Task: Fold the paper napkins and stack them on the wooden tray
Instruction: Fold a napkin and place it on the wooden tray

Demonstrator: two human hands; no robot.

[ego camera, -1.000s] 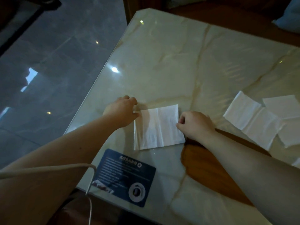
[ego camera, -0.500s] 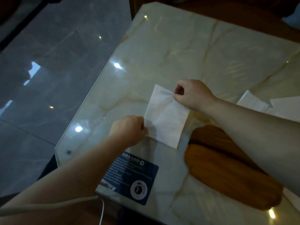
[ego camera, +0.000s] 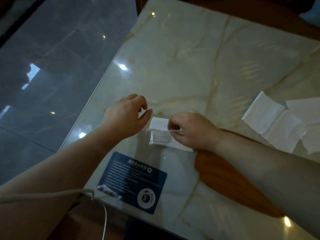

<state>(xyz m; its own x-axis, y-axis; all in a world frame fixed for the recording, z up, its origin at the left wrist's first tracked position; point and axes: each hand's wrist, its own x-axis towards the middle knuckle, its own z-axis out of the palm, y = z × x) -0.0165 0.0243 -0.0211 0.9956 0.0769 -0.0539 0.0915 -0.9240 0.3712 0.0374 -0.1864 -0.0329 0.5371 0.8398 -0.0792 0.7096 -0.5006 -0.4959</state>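
The napkin (ego camera: 161, 134) lies half-folded on the table (ego camera: 190, 66), just left of the tray (ego camera: 230, 181), its long axis running left to right and its upper flap raised along a crease; the right hand (ego camera: 192, 130) pinches that flap's right edge between thumb and fingertips, covering the napkin's right end. The left hand (ego camera: 126, 116) sits at the napkin's left end, fingers loosely curled and parted, thumb tip touching the flap's corner; more napkins (ego camera: 277, 122) lie unfolded beyond the tray to the right, and a blue card (ego camera: 131, 181) lies left of the tray at the table's near edge.
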